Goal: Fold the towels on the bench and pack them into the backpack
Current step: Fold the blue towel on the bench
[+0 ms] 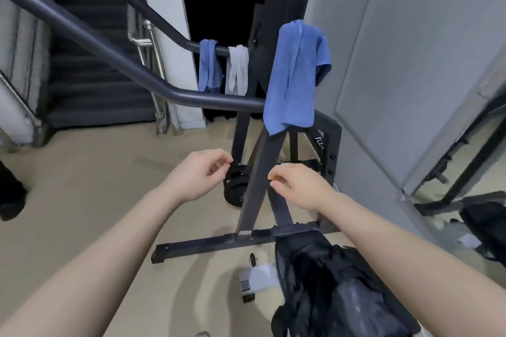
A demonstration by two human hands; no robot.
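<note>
Towels, three, all hanging on the black gym frame [257, 180]: one large blue towel [294, 76] draped over the near upright; one smaller blue towel [209, 65] and one white towel [237, 70] side by side on the far bar. Backpack [336, 290], one, black, on the floor at the frame's foot. My left hand [201, 175] and right hand [297, 185], two, fingers loosely curled, holding nothing, either side of the upright.

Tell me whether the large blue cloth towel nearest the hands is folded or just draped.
Draped, not folded: the large blue towel hangs loosely over the dark metal frame's upright, bunched and uneven.
</note>
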